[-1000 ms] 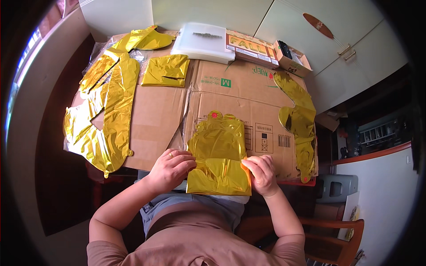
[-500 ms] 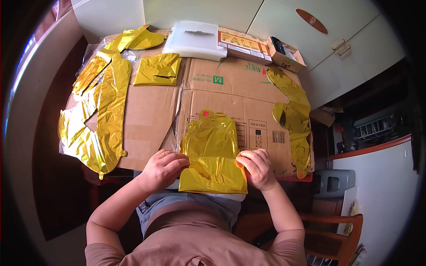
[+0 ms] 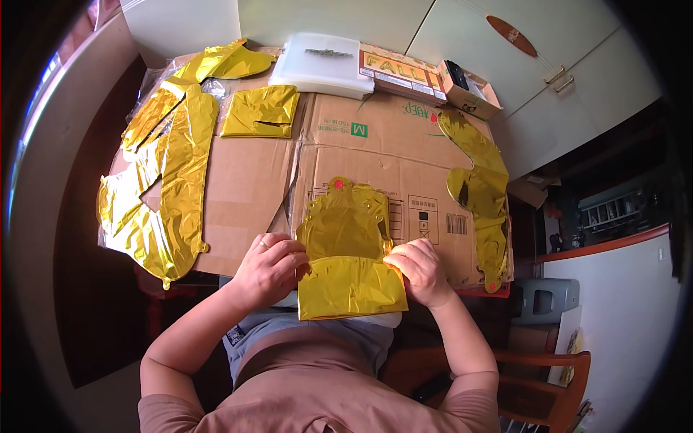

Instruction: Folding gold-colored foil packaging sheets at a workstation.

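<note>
A gold foil balloon (image 3: 346,231), flat and partly folded, lies at the near edge of the cardboard. Its lower part is folded over and hangs past the edge toward my lap. My left hand (image 3: 272,268) pinches the balloon's left side, and my right hand (image 3: 420,270) pinches the right side at about the same height. A red spot marks the small tab at its far end. Farther left lies a folded gold foil balloon (image 3: 261,110), a neat flat rectangle. The fingertips of both hands are partly hidden against the foil.
Flat cardboard (image 3: 245,187) covers the table. Unfolded gold foil balloons (image 3: 177,173) lie at the left, another foil balloon (image 3: 480,187) along the right edge. At the back stand a white plastic box (image 3: 317,68), a printed carton (image 3: 403,76) and a small open box (image 3: 469,97).
The balloon's folded lower part looks flatter and smoother than before. Both hands keep their grip at the sides, and the whole view has shifted slightly.
</note>
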The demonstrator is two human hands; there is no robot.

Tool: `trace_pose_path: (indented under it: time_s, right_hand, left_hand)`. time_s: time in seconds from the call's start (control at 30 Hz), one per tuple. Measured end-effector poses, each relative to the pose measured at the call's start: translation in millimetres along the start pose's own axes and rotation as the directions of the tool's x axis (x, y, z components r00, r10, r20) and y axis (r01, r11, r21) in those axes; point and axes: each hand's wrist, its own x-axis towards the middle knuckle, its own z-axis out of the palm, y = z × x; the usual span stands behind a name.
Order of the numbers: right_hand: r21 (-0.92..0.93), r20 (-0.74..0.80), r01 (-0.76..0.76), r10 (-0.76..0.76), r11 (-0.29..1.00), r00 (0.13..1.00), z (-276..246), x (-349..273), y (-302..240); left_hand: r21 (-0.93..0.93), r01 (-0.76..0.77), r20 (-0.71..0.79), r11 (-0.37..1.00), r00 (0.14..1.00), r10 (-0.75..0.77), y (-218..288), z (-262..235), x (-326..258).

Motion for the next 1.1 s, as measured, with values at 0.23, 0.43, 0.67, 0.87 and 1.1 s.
trace_pose_path:
  time_s: [0.23, 0.43, 0.67, 0.87, 1.1]
  right_hand:
    - [0.024, -0.086, -0.061, 0.063, 0.998, 0.994, 6, -1, -2]
    - [-0.18, -0.115, 0.088, -0.11, 0.98, 0.987, 1, -8, -3]
    - [-0.067, -0.07, 0.057, -0.062, 0.996, 0.996, 0, -2, 0]
    - [0.092, -0.016, -0.01, 0.011, 0.996, 1.0, -2, 7, 3]
    - [0.27, 0.062, -0.183, 0.172, 0.945, 0.983, -5, 15, 4]
  left_hand:
    - [0.012, -0.022, 0.052, 1.0, 0.998, 0.022, -6, 2, -6]
    - [0.036, -0.059, 0.021, 0.998, 0.998, 0.058, -8, 2, -8]
    - [0.074, -0.077, 0.029, 0.994, 0.997, 0.075, -5, 1, -6]
    - [0.02, -0.038, 0.03, 0.999, 0.999, 0.037, -7, 0, -6]
    - [-0.076, 0.135, 0.111, 0.988, 0.986, -0.127, -8, -6, 1]
